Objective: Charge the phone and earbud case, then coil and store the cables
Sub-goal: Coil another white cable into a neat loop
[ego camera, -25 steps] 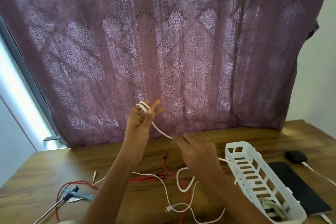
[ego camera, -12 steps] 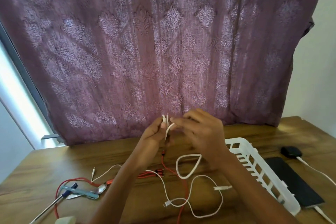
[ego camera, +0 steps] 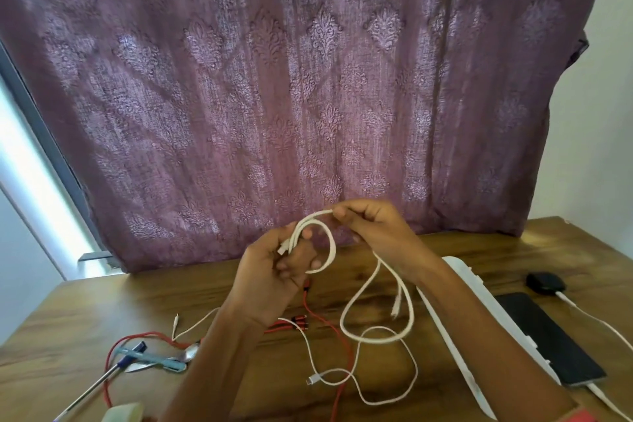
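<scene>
My left hand (ego camera: 274,271) grips one end and a small loop of a thick white cable (ego camera: 359,291) above the table. My right hand (ego camera: 373,226) pinches the same cable at the top of the loop. The rest of it hangs down in a long bend onto the wood. A thinner white cable (ego camera: 346,377) and a red cable (ego camera: 339,397) lie loose on the table below. At the right, a black phone (ego camera: 548,339) lies flat with a white cable plugged in at its near end. A black earbud case (ego camera: 544,283) behind it also has a white cable attached.
A white plastic basket (ego camera: 455,329) stands between my right arm and the phone. A pen, a spoon and a metal rod (ego camera: 144,360) lie at the left near a red cable loop. A purple curtain (ego camera: 308,79) hangs behind the table (ego camera: 102,312).
The loop in my left hand has grown from a short fold to a wider coil. My right hand has moved up and right, drawing more cable off the table.
</scene>
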`<act>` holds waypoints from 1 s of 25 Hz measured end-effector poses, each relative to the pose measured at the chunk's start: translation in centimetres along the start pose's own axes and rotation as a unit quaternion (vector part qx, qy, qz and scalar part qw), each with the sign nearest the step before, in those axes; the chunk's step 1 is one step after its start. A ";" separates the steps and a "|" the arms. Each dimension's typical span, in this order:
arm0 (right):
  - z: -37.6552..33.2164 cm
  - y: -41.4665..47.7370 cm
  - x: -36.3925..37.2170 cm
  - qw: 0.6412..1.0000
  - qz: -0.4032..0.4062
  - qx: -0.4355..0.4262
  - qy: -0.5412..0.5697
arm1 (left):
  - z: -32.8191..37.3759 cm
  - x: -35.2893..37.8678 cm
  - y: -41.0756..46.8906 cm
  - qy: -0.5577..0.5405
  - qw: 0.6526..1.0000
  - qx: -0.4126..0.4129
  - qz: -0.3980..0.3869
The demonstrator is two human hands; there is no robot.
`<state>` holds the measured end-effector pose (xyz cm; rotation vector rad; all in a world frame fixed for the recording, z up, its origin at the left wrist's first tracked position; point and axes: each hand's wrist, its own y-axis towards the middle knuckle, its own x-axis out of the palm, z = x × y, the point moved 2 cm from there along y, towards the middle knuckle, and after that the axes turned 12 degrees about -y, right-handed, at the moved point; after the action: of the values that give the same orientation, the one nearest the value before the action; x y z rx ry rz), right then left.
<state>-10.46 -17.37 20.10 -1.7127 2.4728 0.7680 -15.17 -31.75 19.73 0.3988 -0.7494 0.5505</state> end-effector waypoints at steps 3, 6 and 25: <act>1.2 -0.4 1.0 0.999 0.008 0.047 0.003 | -0.2 0.0 0.2 -0.048 0.998 0.018 0.028; 2.5 -1.4 1.7 0.988 0.014 0.024 -0.149 | 0.0 -0.5 0.5 -0.089 0.994 0.049 0.031; 3.4 -4.6 3.1 0.769 0.101 -0.256 -0.577 | -3.0 -5.0 1.7 0.478 0.862 0.165 0.024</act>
<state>-8.37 -19.86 14.41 -0.5449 1.5706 1.8894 -17.59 -30.47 14.31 0.3620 0.3074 0.8281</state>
